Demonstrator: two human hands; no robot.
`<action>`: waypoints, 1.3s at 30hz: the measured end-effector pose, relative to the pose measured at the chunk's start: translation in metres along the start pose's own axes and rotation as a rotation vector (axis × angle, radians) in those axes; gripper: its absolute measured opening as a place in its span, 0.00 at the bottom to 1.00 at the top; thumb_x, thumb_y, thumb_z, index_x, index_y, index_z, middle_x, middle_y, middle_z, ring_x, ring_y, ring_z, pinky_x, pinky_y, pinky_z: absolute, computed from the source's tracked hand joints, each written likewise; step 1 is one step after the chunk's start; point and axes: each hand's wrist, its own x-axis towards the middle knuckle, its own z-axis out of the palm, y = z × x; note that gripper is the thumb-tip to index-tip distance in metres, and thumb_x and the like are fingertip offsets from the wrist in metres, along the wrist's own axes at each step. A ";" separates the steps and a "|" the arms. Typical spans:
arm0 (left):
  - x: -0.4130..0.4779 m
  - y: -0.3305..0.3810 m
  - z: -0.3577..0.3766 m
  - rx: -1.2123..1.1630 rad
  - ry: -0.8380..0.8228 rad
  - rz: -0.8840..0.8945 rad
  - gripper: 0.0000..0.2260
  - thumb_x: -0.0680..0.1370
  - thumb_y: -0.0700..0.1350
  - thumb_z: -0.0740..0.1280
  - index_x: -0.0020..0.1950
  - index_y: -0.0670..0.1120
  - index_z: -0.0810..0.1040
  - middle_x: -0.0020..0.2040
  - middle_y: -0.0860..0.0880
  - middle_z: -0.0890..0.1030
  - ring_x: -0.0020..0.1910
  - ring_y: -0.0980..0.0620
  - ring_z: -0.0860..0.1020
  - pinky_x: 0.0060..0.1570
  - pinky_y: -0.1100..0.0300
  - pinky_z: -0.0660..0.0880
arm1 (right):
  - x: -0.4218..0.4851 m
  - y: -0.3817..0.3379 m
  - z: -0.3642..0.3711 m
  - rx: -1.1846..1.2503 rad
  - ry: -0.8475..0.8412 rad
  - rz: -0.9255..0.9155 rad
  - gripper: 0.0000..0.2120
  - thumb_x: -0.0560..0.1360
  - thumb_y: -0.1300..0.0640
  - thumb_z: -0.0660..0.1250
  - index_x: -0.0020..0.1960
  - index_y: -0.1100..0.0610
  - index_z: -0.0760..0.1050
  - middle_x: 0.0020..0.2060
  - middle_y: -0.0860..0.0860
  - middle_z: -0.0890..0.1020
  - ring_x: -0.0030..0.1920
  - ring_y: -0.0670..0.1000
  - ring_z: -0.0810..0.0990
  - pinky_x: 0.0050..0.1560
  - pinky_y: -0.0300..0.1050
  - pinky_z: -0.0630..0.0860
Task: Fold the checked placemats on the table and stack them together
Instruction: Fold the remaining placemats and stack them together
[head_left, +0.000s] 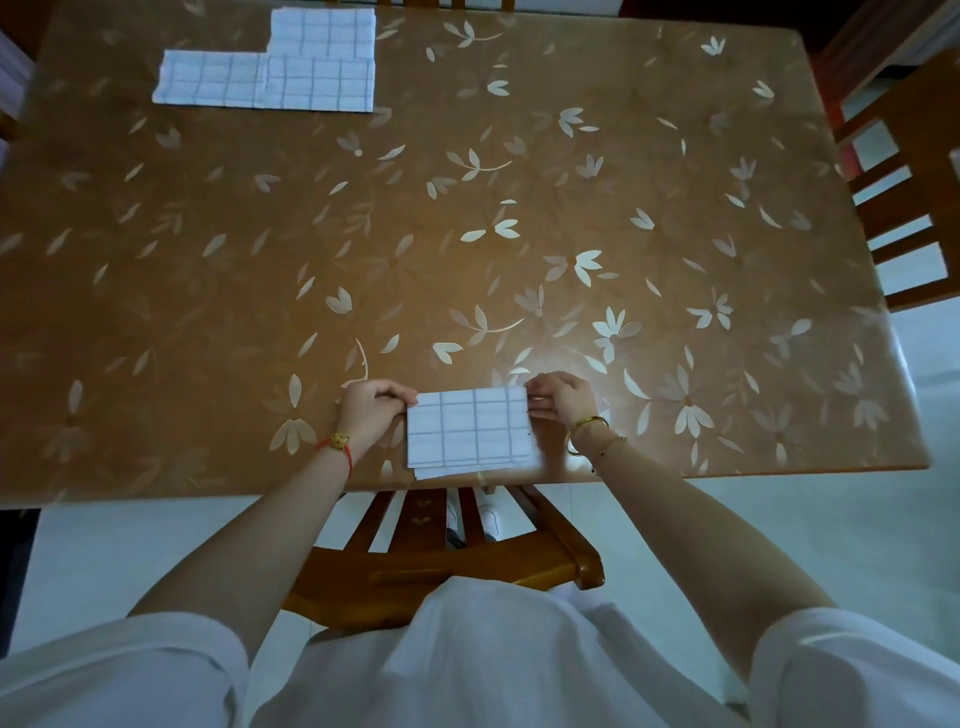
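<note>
A folded white placemat with grey checks (470, 428) lies at the table's near edge, on top of other folded layers whose edges peek out below it. My left hand (371, 410) pinches its far left corner. My right hand (563, 397) pinches its far right corner. At the far left of the table lie three more checked placemats: one at the back (322, 31), one in front of it (319, 83) and one to the left (208, 80), their edges touching or overlapping.
The brown table (519, 208) has a glossy cover printed with pale flowers. A wooden chair (441, 556) stands between me and the table's near edge. Another wooden chair (904, 197) stands at the right side.
</note>
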 end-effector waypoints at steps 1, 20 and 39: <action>-0.001 -0.002 0.000 0.000 0.001 0.007 0.13 0.75 0.32 0.67 0.38 0.46 0.84 0.48 0.51 0.85 0.50 0.54 0.81 0.54 0.58 0.78 | 0.000 0.002 0.001 -0.025 0.018 -0.020 0.04 0.76 0.62 0.64 0.43 0.61 0.77 0.40 0.59 0.83 0.40 0.59 0.83 0.42 0.48 0.82; -0.023 0.008 0.013 -0.211 0.020 0.036 0.07 0.78 0.37 0.69 0.52 0.48 0.82 0.53 0.52 0.84 0.56 0.56 0.81 0.49 0.65 0.77 | -0.006 -0.005 0.025 -0.516 0.186 -0.248 0.12 0.71 0.70 0.59 0.48 0.55 0.70 0.37 0.48 0.78 0.37 0.47 0.75 0.34 0.36 0.68; -0.027 -0.015 0.011 0.943 -0.042 0.408 0.28 0.81 0.50 0.61 0.80 0.48 0.57 0.79 0.52 0.58 0.77 0.43 0.56 0.73 0.42 0.61 | -0.030 0.001 0.070 -1.324 -0.119 -0.867 0.20 0.80 0.54 0.57 0.70 0.55 0.70 0.70 0.50 0.71 0.71 0.58 0.64 0.69 0.55 0.63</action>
